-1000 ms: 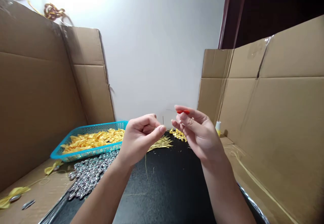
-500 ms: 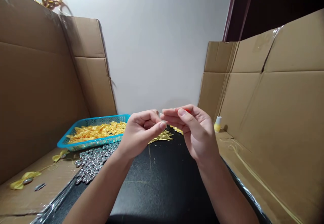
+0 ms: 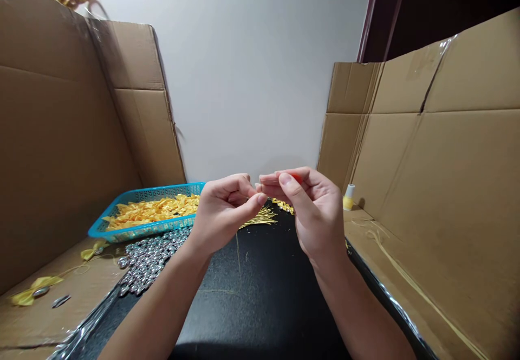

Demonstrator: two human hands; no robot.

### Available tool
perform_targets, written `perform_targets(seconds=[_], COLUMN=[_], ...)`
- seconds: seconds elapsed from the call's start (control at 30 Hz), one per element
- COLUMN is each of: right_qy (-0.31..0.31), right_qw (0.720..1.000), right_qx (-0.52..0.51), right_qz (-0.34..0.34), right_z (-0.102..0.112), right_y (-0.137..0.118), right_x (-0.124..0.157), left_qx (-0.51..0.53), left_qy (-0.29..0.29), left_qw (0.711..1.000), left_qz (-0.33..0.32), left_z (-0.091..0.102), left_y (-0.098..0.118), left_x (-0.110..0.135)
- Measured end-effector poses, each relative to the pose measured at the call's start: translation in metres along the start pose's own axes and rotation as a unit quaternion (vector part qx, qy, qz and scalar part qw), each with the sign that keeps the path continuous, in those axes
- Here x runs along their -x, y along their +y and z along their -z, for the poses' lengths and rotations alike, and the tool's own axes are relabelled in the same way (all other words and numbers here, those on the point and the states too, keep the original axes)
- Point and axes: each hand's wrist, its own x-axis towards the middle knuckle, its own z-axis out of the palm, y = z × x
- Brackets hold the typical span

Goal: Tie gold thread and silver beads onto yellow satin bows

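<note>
My left hand (image 3: 225, 211) is closed in a pinch, thumb tip against the bent index finger. A very thin dark strand (image 3: 261, 183) stands up at its fingertips, too fine to name surely. Facing it, my right hand (image 3: 319, 208) presses its thumb against its fingers around a small red thing (image 3: 298, 178), mostly hidden by the thumb. The fingertips of both hands almost meet above the black tabletop (image 3: 260, 295). Behind them lies a bundle of gold wire-like strips (image 3: 262, 217), partly covered by my left hand.
A blue plastic basket (image 3: 97, 231) of yellow ribbon bows (image 3: 154, 211) stands at the left. Shiny silver beads (image 3: 152, 259) are heaped before it. More yellow pieces (image 3: 283, 206) lie behind my hands. A small white-capped bottle (image 3: 348, 197) stands right. Cardboard walls (image 3: 439, 175) flank the table.
The view has shifted slightly. My right thumb has slid a little to the left over the red thing, and the thin strand now shows between the hands.
</note>
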Motion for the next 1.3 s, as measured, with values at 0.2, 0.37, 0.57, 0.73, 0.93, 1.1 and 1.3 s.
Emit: perform_targets(seconds=[0.2,0.37,0.57,0.73,0.93,1.1,1.3], right_qy=[0.014,0.02,0.032,0.039,0.042,0.044,0.042], right_qw=[1.0,0.999,0.998,0.997,0.996,0.996,0.996], right_qx=[0.026,0.044,0.056,0.063,0.073,0.08,0.081], right_qz=[0.008,0.014,0.021,0.019,0.024,0.023,0.022], right_z=[-0.0009,-0.0019,-0.0042,-0.0046,-0.004,-0.0042,-0.0039], right_y=[-0.0016,-0.0015,-0.0016,-0.0012,0.0009,0.0006,0.0022], right_x=[-0.0007,-0.001,0.0,0.0008,0.0002,0.0002,0.0], left_qx=[-0.003,-0.006,-0.016,-0.042,-0.058,-0.062,-0.062], left_qy=[0.003,0.009,0.013,0.021,0.023,0.024,0.023], left_qw=[1.0,1.0,1.0,0.999,0.998,0.998,0.998], left_qz=[0.003,0.015,0.016,0.014,0.01,0.012,0.008], left_z=[-0.0021,-0.0015,-0.0021,-0.0029,-0.0026,-0.0039,-0.0037], left_y=[0.0019,0.0011,0.0021,0.0027,0.0038,0.005,0.0041], left_x=[-0.0007,-0.0005,-0.0007,-0.0011,-0.0014,-0.0024,-0.0018])
